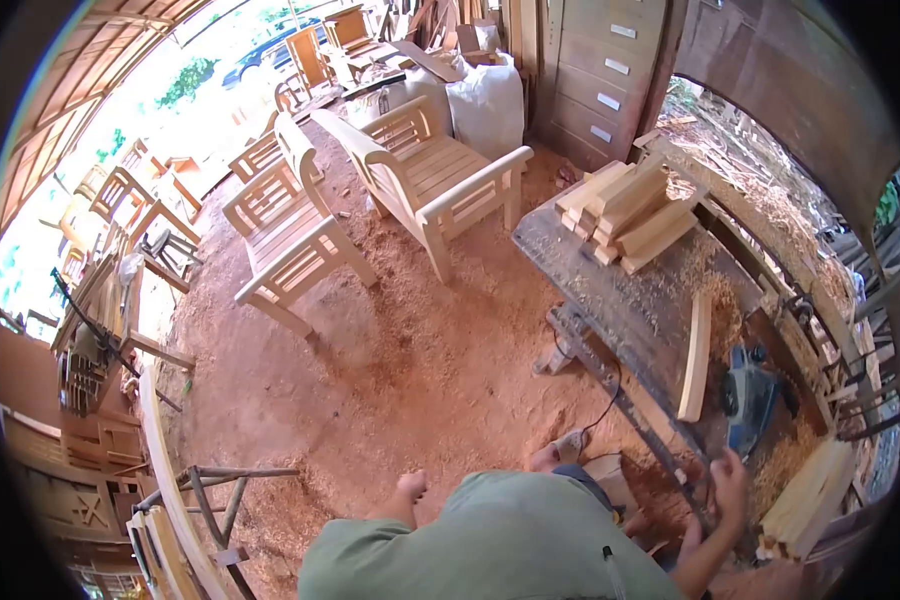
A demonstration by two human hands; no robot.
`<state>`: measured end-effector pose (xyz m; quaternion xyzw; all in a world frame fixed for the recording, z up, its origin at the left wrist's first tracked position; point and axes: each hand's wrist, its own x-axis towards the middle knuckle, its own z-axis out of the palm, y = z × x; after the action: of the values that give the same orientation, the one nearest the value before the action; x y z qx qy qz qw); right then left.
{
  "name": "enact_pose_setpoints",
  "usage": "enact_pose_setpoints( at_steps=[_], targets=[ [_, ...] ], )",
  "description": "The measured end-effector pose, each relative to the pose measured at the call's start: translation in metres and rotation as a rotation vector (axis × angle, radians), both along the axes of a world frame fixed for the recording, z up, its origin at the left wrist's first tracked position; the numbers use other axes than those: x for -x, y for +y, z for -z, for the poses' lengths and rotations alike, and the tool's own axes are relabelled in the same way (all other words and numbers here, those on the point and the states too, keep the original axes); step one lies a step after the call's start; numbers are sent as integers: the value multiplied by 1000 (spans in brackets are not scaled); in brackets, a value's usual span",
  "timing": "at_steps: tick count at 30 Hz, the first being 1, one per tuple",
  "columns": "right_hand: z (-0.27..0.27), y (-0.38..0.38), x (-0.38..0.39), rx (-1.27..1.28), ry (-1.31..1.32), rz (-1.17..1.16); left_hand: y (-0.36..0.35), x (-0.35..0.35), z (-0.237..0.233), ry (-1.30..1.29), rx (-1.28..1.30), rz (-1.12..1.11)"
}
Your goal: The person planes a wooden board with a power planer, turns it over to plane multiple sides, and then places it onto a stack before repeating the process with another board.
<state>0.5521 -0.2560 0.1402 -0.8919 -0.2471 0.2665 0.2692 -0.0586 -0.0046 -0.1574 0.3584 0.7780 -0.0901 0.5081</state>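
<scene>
My left hand point(411, 486) hangs beside my green shirt over the dusty floor, with the fingers curled in and nothing visible in them. At the near edge of the workbench point(610, 290), my right hand point(732, 487) is raised with its fingers partly bent and apart; no object shows in it. Just beyond that hand a blue-green electric hand planer point(753, 400) lies on the bench among shavings. A planed wooden strip point(697, 355) lies to the planer's left. Farther up the bench, several wooden pieces point(625, 212) are stacked.
Two slatted wooden armchairs point(440, 180) point(290, 225) stand on the reddish floor ahead. White sacks point(487, 108) sit behind them, near a drawer cabinet point(600, 80). More boards point(808, 495) lie at the bench's near right end. A cable point(610, 400) hangs along the bench side.
</scene>
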Motion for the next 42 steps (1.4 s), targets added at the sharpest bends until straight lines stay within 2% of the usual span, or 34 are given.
enact_pose_setpoints(
  at_steps=[2, 3, 4, 6, 7, 8, 9, 10, 12, 13, 14, 15, 16, 17, 18, 19, 20, 21, 22, 23, 24, 26, 27, 28, 29, 30, 33, 35, 36, 38, 39, 40, 42],
  targets=[
    [42, 23, -73, -280, -6, 212, 20, -18, -11, -1, 20, 109],
    [46, 37, -92, -211, -134, 261, 38, -31, -2, -6, 45, 121],
    [60, 40, -125, -213, -133, 223, 57, -44, 12, -7, 71, 122],
    [101, 34, -190, 123, -953, 334, 91, -80, 15, -42, -226, 283],
    [100, 40, -205, 113, -947, 303, 113, -124, -30, -121, -182, 2],
    [90, 40, -225, 249, -739, 288, 126, -164, -64, -217, -258, -114],
    [81, 47, -238, 382, -532, 275, 142, -191, -60, -261, -317, -29],
    [88, 51, -248, 374, -531, 260, 161, -214, -58, -300, -380, 60],
    [98, 56, -260, 408, -396, 405, 190, -269, -105, -190, -478, 405],
    [98, 58, -258, 303, -361, 445, 206, -296, -111, -194, -500, 517],
    [106, 58, -270, 141, -387, 292, 219, -316, -113, -199, -502, 660],
    [89, 56, -255, 10, -407, 185, 233, -336, -123, -264, -433, 671],
    [83, 69, -242, -292, -178, 288, 244, -364, -130, -341, -335, 712],
    [67, 81, -237, -51, 18, 481, 254, -385, -114, -375, -347, 862],
    [96, 76, -245, -364, -2, 426, 264, -403, -98, -428, -349, 1024],
    [77, 82, -238, -114, -47, 479, 263, -430, -123, -404, -313, 1064],
    [103, 68, -237, -329, 54, 519, 262, -454, -138, -474, -192, 1111],
    [46, 92, -218, 81, 27, 503, 264, -479, -145, -527, -87, 1141],
    [75, 71, -224, 158, 46, 494, 267, -499, -144, -645, -39, 1198],
    [11, 113, -192, 285, 55, 552, 268, -518, -130, -557, -84, 1343],
    [9, 119, -179, 209, 41, 608, 268, -537, -128, -571, -42, 1425],
    [65, 95, -187, 73, 180, 665, 260, -579, -130, -663, -60, 1450],
    [65, 95, -177, -30, -3, 729, 247, -604, -156, -584, -68, 1480],
    [70, 104, -165, -111, -183, 784, 236, -619, -140, -723, -85, 1415],
    [85, 103, -160, -32, -259, 844, 228, -632, -122, -856, -100, 1339],
    [95, 101, -161, 46, -344, 893, 218, -648, -107, -865, -55, 1399],
    [79, 112, -158, 83, -264, 983, 197, -709, -80, -753, -121, 1446],
    [82, 111, -155, 111, -281, 952, 170, -737, -70, -521, -362, 1488],
    [83, 107, -152, 115, -264, 970, 152, -742, -79, -510, -352, 1510],
    [85, 107, -154, 32, -247, 974, 118, -757, -112, -500, -804, 1359],
    [80, 109, -154, 110, -224, 987, 110, -771, -108, -379, -708, 1436],
    [85, 109, -155, 85, -264, 985, 110, -789, -106, -250, -620, 1482],
    [89, 109, -157, 23, -292, 957, 91, -804, -117, 30, -658, 1450]
  ],
)
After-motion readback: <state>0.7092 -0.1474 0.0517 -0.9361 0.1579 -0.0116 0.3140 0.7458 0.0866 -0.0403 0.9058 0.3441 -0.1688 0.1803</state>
